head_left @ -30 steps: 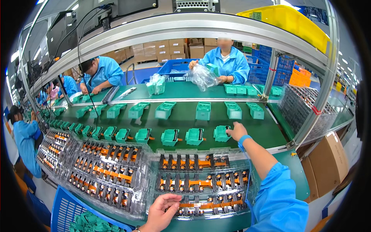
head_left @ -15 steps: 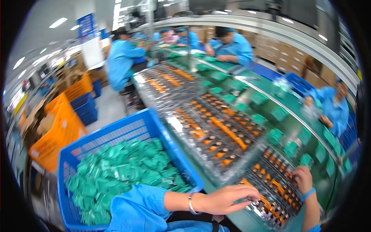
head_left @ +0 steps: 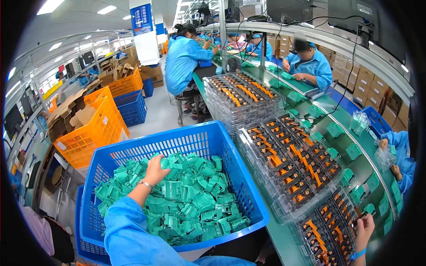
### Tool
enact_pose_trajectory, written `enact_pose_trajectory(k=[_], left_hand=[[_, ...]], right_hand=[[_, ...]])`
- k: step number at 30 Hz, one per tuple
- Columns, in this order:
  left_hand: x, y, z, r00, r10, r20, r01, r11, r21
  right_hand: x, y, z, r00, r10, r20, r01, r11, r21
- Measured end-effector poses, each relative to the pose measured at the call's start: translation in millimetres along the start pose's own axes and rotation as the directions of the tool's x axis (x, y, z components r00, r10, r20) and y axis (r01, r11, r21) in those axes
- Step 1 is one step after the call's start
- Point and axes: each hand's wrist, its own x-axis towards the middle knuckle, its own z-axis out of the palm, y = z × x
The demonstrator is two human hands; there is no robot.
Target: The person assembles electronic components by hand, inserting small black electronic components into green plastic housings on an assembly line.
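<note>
A blue basket [head_left: 111, 153] is heaped with green plastic housings [head_left: 173, 188]. My left hand [head_left: 154, 170] is down on the heap near its far side, thumb and fingers apart, with no part seen in its grip. At the lower right, a clear tray [head_left: 326, 230] holds rows of small black-and-orange parts. Over the right edge of that tray, my right hand [head_left: 364, 228] has its fingers pinched together. Something small and dark shows at those fingertips, too little to name. A green housing [head_left: 369, 209] lies just beyond the right hand.
Stacked clear trays [head_left: 288, 159] of black-and-orange parts fill the bench, with another stack [head_left: 242, 95] farther off. Spaced green housings [head_left: 353, 151] line the green conveyor [head_left: 341, 137]. Orange crates [head_left: 95, 133] stand left. Co-workers in blue sit across [head_left: 309, 66], far left [head_left: 186, 57] and right [head_left: 399, 155].
My left hand has moved from the near tray leftward into the basket of housings. The right hand stays by the tray's right edge, slightly lower in view. My view has turned left.
</note>
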Motion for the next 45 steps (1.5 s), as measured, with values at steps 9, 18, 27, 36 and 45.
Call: enact_pose_trajectory(k=[9, 18, 27, 36, 45], left_hand=[[24, 4, 58, 0.984, -0.052, 0.168, -0.015, 0.928, 0.372], [-15, 38, -39, 0.993, -0.044, -0.107, 0.007, 0.945, -0.327], [-99, 336, -101, 0.370, 0.928, -0.057, -0.725, 0.250, -0.641], [-135, 469, 5, -0.134, 0.952, -0.276, -0.893, -0.236, -0.382], [-158, 468, 50, 0.366, 0.866, 0.340, 0.496, 0.128, -0.859]], right_hand=[[-42, -82, 54, 0.972, -0.034, 0.232, 0.016, 0.997, 0.081], [-39, -60, 56, 0.946, 0.111, 0.305, -0.194, 0.946, 0.259], [-39, -66, 59, 0.771, 0.199, 0.605, -0.599, 0.547, 0.584], [-54, -53, 41, 0.625, 0.168, 0.762, -0.779, 0.194, 0.596], [-54, -31, 34, 0.739, 0.361, 0.569, -0.674, 0.384, 0.631]])
